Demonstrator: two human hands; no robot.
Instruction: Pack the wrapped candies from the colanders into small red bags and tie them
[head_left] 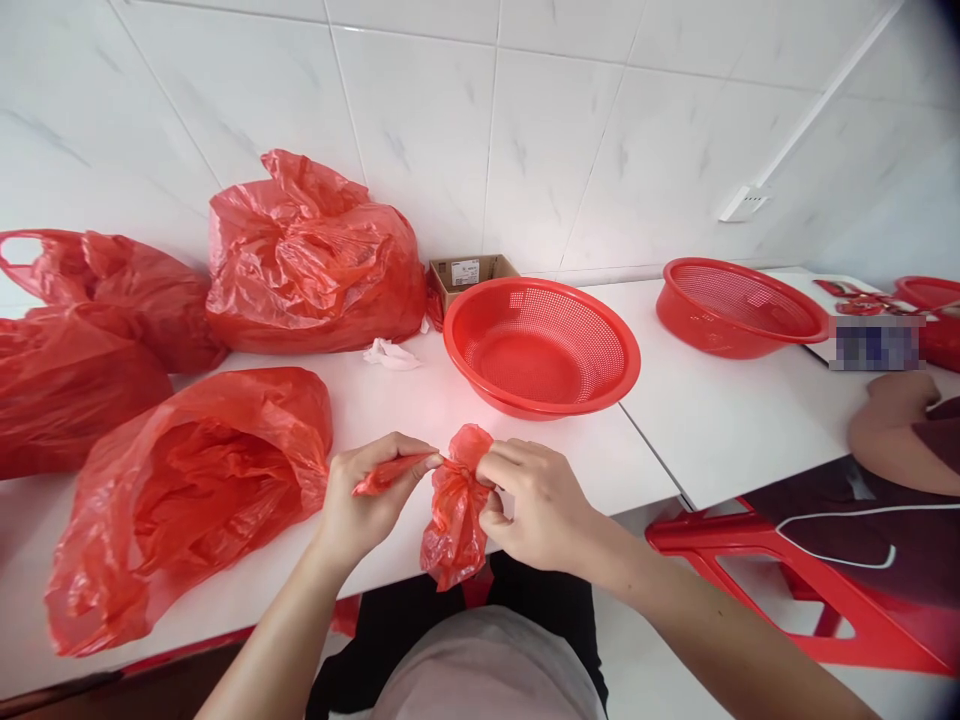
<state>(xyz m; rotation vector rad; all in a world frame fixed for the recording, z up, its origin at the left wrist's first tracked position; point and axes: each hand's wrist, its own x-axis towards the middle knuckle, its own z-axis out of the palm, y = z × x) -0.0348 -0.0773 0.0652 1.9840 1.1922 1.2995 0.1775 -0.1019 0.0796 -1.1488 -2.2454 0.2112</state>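
A small red plastic bag point(456, 530) hangs between my hands at the table's front edge, gathered tight near its top. My left hand point(375, 490) pinches a twisted strip of the bag between thumb and fingers, drawn out to the left. On the other side my right hand point(532, 495) has its fingers curled around the bag's gathered neck. What the bag holds, if anything, cannot be made out. Just beyond my hands stands a red plastic colander point(544, 350) with nothing visible in it. Left of my hands lies a large red plastic bag point(202, 490), its mouth open toward me.
Full red bags point(315, 270) stand along the wall and at the far left. A small cardboard box point(472, 275) and a crumpled white scrap point(390, 355) lie behind. Rightward are a second colander point(739, 305), a red stool point(810, 590) and a person's arm point(900, 435).
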